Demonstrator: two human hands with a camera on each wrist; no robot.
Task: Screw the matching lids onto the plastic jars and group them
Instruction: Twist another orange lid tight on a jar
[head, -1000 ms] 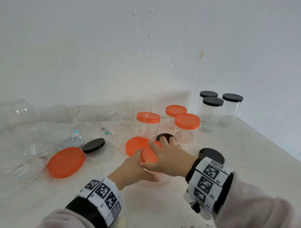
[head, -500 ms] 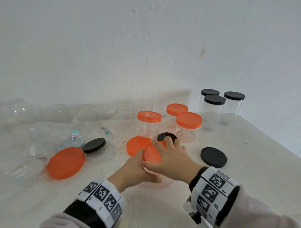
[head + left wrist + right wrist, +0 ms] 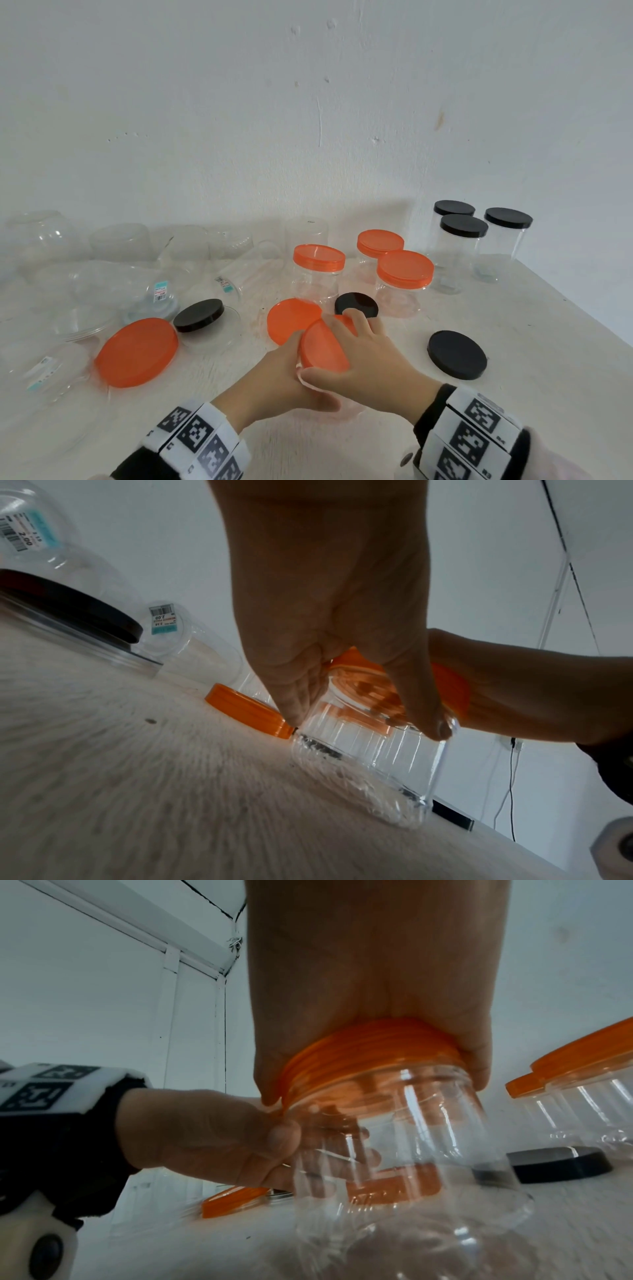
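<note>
A clear plastic jar [image 3: 404, 1167] stands on the white table near the front, tilted slightly. My left hand [image 3: 284, 373] grips its body, fingers wrapped round the clear wall [image 3: 369, 753]. My right hand [image 3: 356, 356] covers an orange lid [image 3: 323, 346] on the jar's mouth, thumb and fingers curled round the rim [image 3: 369, 1053]. Three jars with orange lids [image 3: 404, 269] stand behind, and three jars with black lids [image 3: 464, 226] stand at the back right.
Loose lids lie around: a large orange one [image 3: 137, 351], a smaller orange one [image 3: 291, 318], and black ones [image 3: 457, 354] [image 3: 356, 303] [image 3: 198, 314]. Several empty clear jars [image 3: 116, 284] lie piled at the left. The table's right edge [image 3: 582, 315] runs diagonally.
My right hand has turned on the orange lid, its wrist swinging to the right and uncovering the loose black lid. The left hand keeps its hold on the jar.
</note>
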